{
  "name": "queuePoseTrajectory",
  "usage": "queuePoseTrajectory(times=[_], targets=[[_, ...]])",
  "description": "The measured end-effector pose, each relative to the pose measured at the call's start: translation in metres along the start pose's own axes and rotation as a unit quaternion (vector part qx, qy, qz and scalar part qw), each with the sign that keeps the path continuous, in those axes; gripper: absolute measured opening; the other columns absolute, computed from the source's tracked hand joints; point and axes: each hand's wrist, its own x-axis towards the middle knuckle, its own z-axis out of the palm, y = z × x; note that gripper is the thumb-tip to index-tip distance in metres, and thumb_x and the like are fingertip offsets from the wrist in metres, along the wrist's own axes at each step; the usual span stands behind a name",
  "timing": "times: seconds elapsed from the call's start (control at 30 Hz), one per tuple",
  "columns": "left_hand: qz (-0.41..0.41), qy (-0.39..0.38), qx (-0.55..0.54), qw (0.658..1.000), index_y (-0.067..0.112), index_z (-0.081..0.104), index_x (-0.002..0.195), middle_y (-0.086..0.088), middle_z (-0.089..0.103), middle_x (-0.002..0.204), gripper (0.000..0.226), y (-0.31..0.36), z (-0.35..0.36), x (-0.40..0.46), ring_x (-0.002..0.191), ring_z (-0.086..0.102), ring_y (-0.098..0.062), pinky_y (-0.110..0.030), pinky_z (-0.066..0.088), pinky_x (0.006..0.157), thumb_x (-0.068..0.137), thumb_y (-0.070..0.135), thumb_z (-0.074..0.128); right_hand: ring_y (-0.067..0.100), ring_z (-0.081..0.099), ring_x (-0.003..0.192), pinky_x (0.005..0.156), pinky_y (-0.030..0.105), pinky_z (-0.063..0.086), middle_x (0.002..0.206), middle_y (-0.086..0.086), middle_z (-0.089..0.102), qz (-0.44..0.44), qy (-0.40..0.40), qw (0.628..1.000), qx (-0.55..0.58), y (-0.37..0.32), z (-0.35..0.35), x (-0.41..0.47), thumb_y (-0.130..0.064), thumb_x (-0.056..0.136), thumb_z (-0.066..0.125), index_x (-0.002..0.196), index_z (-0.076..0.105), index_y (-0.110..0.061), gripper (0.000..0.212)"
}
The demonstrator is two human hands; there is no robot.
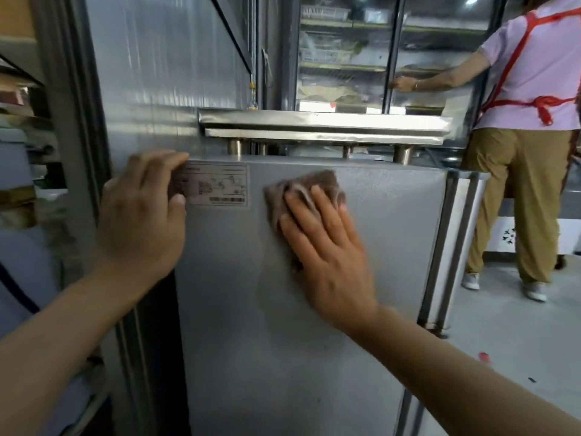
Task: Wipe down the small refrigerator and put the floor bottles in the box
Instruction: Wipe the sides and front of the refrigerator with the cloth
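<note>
1. Head view looks at the small refrigerator (314, 309), a grey metal box with a flat, faintly pebbled side panel and a rounded steel bar down its right edge.
2. A white rectangular rating label (217, 185) with a barcode sits in the panel's upper left corner.
3. A brown, crumpled cloth (301, 190) lies flat on the panel, just right of the label.
4. The right hand (327, 256) presses the cloth against the panel, palm down, fingers straight and spread wide, forearm reaching up from the lower right.
5. The left hand (141, 215) grips the refrigerator's upper left corner, fingers curled over the top edge, thumb on the label.
6. A polished steel shelf (323, 127) on short round legs stands on top of the refrigerator.
7. Right of the refrigerator, another person (525, 121) in a red-strapped apron faces a glass-door cooler (345, 51).
</note>
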Motion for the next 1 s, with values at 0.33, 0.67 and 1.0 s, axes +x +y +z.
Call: queuePoseTrajectory(times=[0.33, 0.67, 1.0], targets=[[-0.001, -0.012, -0.048, 0.999, 0.004, 0.048, 0.129, -0.019, 0.045, 0.128, 0.051, -0.010, 0.001, 0.002, 0.119, 0.044, -0.035, -0.047, 0.040, 0.099, 0.079, -0.006, 0.054, 0.029, 0.029, 0.141, 0.115, 0.048, 0.022, 0.149, 0.011, 0.036, -0.075, 0.013, 0.997, -0.005, 0.008, -0.002, 0.036, -0.018, 0.092, 0.056, 0.133, 0.050, -0.010, 0.042], [0.005, -0.093, -0.121, 0.988, 0.014, 0.037, 0.142, -0.003, 0.033, 0.148, 0.062, -0.015, -0.020, -0.001, 0.136, 0.031, -0.018, -0.028, 0.026, 0.110, 0.084, -0.003, 0.051, 0.029, 0.021, 0.144, 0.118, 0.043, 0.014, 0.153, 0.006, 0.026, -0.216, -0.133, 0.967, -0.029, -0.040, 0.020, -0.018, -0.020, 0.096, 0.036, 0.140, 0.044, -0.016, 0.045], [-0.100, -0.073, -0.161, 0.979, 0.023, 0.036, 0.138, 0.002, 0.041, 0.134, 0.057, -0.039, -0.033, -0.034, 0.103, 0.050, -0.005, -0.018, 0.039, 0.079, 0.088, 0.002, 0.052, 0.036, 0.021, 0.143, 0.117, 0.053, 0.014, 0.151, 0.013, 0.031, -0.073, -0.026, 0.997, -0.002, -0.061, 0.035, 0.063, -0.013, 0.086, 0.063, 0.141, 0.041, -0.010, 0.060]])
